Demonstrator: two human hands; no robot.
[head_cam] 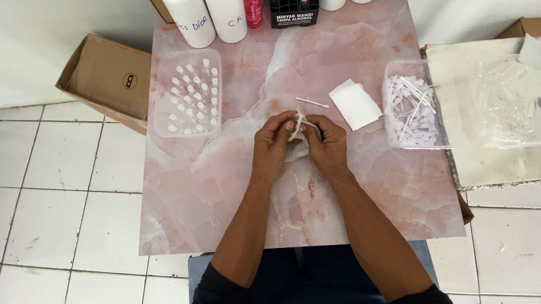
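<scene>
- Head view looks straight down on a pink marbled bench (pixel 221 192), where both hands meet near the centre.
- The left hand (pixel 270 147) and right hand (pixel 327 149) both have their fingers pinched on a small white wad (pixel 297 135), seemingly tissue or cotton, held just above the bench; what lies inside it cannot be made out.
- At 12 o'clock from the hands, just apart from them, lies a thin white stick (pixel 312 102); at 1 o'clock sits a folded white paper square (pixel 355 104).
- At 3 o'clock a clear tub (pixel 412 138) holds a loose heap of white sticks and straddles the bench edge.
- At 9 to 10 o'clock a clear tray (pixel 188 93) carries rows of small upright white-capped vials.
- At 11 to 12 o'clock, along the far edge, stand two white bottles (pixel 206 12), a pink bottle (pixel 253 7) and a black box (pixel 294 9).
- Risk, as a judgement: the wad is soft and small, so a tug from either hand could tear it or drop what it wraps.
- A wide elbow swing to the left could topple the upright vials; one to the right could nudge the overhanging tub off the edge.
</scene>
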